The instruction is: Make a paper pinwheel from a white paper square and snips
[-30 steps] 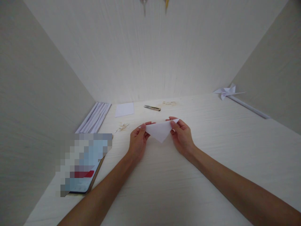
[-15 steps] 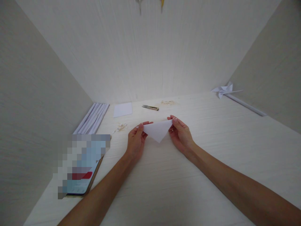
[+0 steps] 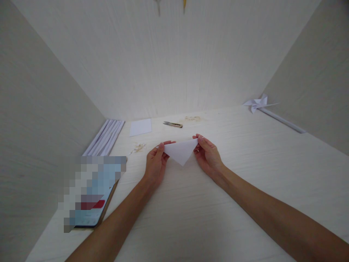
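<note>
Closest in, on the pale wood-grain table (image 3: 191,218), a smartphone with a lit screen (image 3: 89,196) lies flat at the near left edge, its display blurred out. Two bare forearms stretch forward across open tabletop, nothing lying between them and the paper they hold.

Now the hands. The left hand (image 3: 154,165) is closed in a pinch on the left corner of a white paper folded into a triangle (image 3: 180,152), thumb on top, fingers curled beneath. The right hand (image 3: 208,156) grips the right corner the same way, fingertips (image 3: 196,138) pressed at the top edge. Both are clamped on the paper, neither spread open.

The triangle sits at the middle of the table, between the two hands, long edge away from the person and its point aimed back toward them. It looks smooth and clean; whether its tip touches the table I cannot tell.

Farther out, left of the hands, a small scatter of pale wooden bits (image 3: 138,147). Beyond that, a bundle of white paper rolls (image 3: 105,137) lies along the left wall, a flat white paper square (image 3: 140,127) beside it, then small metal thread snips (image 3: 172,124) near the back wall. Far right, well apart, a white paper pinwheel on a white stick (image 3: 257,103).
</note>
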The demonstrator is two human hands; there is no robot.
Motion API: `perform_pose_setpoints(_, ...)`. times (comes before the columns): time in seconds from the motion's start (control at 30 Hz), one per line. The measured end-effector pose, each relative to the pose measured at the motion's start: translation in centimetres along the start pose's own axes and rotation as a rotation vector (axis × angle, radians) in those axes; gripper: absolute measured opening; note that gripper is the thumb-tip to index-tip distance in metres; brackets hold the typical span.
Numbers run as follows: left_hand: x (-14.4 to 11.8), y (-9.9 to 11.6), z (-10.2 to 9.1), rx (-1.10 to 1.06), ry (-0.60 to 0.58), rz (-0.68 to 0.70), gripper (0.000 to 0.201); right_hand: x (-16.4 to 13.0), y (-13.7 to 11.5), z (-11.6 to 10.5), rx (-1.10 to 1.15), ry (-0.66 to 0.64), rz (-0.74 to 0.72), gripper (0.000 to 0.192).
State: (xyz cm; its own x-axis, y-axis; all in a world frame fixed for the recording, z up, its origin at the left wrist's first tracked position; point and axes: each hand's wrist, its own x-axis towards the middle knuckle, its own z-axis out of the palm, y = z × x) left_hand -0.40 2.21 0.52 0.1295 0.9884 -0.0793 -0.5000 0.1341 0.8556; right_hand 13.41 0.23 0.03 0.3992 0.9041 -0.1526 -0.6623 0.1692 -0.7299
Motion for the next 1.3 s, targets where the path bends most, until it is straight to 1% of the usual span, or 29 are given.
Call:
perform_pose_setpoints(0.43,0.0,0.0,-0.1,-0.018,0.000,-0.007,0.020,0.2,0.1,-0.2,-0.017,-0.048,-0.033,0.011)
perform_pose_setpoints(0.67,0.0,0.0,-0.2,-0.007,0.004,0.000,0.020,0.6,0.5,-0.5,-0.059,-0.055,-0.077,0.015)
perform_pose_setpoints(0.9,0.1,-0.2,-0.2,-0.032,0.033,0.007,0.019,0.1,0.2,0.0,-0.069,-0.066,-0.018,0.032)
perform_pose_setpoints(1.03,0.2,-0.3,-0.2,-0.040,0.037,0.012,0.020,-0.4,0.2,0.5,-0.077,-0.137,-0.037,0.031)
perform_pose_setpoints(1.13,0.1,-0.2,-0.2,-0.030,0.039,0.013,0.020,-0.8,0.2,0.8,-0.104,-0.179,-0.019,0.029)
perform_pose_setpoints(1.3,0.1,-0.1,-0.2,-0.023,0.043,-0.005,0.021,-1.0,0.2,0.9,-0.136,-0.198,0.029,0.026)
